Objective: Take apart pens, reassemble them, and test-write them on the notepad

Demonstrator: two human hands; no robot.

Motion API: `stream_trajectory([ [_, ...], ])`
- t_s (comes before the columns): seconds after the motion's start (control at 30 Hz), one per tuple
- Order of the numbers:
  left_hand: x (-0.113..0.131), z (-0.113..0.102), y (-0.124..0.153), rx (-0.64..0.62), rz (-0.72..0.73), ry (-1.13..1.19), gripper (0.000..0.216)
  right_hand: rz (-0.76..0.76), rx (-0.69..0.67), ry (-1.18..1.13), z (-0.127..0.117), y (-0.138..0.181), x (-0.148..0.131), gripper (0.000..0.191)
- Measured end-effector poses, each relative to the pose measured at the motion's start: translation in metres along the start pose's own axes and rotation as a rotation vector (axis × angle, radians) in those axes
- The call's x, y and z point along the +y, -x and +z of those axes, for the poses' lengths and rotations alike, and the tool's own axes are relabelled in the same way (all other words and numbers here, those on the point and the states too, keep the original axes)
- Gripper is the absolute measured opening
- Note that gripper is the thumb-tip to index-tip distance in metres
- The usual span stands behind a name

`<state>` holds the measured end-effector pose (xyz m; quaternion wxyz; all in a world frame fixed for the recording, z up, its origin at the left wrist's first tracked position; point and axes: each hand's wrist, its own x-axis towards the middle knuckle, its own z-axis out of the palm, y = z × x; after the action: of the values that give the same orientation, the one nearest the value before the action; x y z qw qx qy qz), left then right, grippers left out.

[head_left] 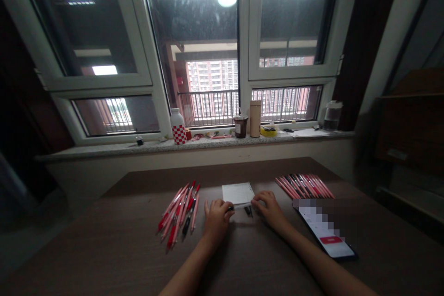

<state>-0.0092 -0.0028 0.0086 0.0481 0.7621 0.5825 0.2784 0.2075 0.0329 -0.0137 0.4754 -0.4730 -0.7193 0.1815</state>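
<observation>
A clear pen (242,206) with a dark end is held level between my hands, just in front of a small white sheet of paper (237,193). My left hand (217,219) is closed on its dark end. The fingers of my right hand (268,209) pinch the other end. Beneath the pen, small black pieces (248,212) lie on the table, too small to name surely. To the left is a loose pile of red, pink and black pens (180,212). A neater fanned row of similar pens (304,186) lies at the right.
A phone (338,243) with a lit screen lies right of my right forearm on the brown table (138,249). Beyond it, the window sill (152,149) bears a checked bottle (179,129), a brown cup (240,127), a tan flask (255,119), yellow tape (268,131) and a clear jug (332,115).
</observation>
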Motion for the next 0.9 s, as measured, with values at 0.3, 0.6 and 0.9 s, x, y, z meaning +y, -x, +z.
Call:
stream_trajectory([
  [0.3,0.002,-0.002,0.000,0.018,-0.005,0.004,0.015,-0.005,-0.040,0.050,0.000,0.001,-0.006,0.027],
  [0.6,0.002,-0.002,0.001,0.036,-0.006,0.009,0.019,-0.036,-0.039,0.063,-0.003,0.002,-0.012,0.012],
  [0.9,0.001,-0.001,0.001,0.054,-0.007,0.023,0.017,-0.040,-0.067,0.055,-0.001,0.002,-0.010,0.025],
])
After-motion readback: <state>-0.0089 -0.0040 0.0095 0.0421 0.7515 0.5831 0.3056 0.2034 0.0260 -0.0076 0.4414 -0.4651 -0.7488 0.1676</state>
